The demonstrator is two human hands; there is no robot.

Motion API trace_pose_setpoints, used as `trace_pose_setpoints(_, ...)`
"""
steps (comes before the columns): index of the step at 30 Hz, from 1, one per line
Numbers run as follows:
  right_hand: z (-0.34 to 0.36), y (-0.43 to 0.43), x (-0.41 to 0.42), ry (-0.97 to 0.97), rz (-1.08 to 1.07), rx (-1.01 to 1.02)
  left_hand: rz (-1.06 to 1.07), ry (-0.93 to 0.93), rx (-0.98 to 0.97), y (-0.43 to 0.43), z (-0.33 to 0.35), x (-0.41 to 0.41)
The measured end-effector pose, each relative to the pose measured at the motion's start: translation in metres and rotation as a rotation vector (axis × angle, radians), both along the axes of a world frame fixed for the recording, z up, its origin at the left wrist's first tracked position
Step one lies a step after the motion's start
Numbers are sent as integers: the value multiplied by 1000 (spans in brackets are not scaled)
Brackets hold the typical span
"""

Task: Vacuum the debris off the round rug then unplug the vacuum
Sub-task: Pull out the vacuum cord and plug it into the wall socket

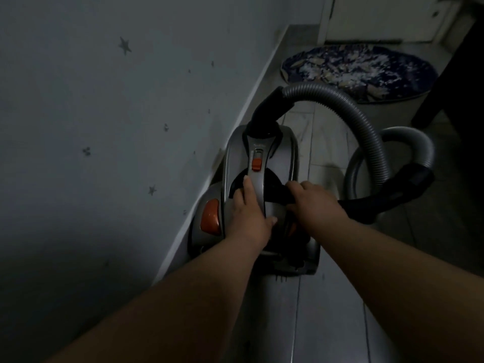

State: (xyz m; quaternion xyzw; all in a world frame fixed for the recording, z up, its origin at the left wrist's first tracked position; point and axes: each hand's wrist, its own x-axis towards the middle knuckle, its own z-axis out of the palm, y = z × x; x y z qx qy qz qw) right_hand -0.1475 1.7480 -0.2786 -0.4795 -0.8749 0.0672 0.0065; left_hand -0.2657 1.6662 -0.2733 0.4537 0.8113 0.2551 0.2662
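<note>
A silver canister vacuum (284, 150) with orange buttons stands on the floor against the wall. My left hand (251, 205) is wrapped around its silver carry handle. My right hand (314, 199) grips the black wand handle (387, 196) lying across the canister's back. The grey ribbed hose (358, 113) arcs from the vacuum's front and loops round to the right. Farther ahead lies the round dark-blue rug (361, 72), strewn with white debris. No plug or cord is visible.
A grey wall (104, 127) with small star stickers runs along the left, ending in a white skirting board. A dark furniture piece (455, 74) stands at the right by the rug. A pale door (379, 19) is behind the rug. The floor is light tile.
</note>
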Motion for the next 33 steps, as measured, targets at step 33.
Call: trace_pose_setpoints(33, -116, -172, 59, 175, -89, -325, -112, 87, -57, -150, -119, 32)
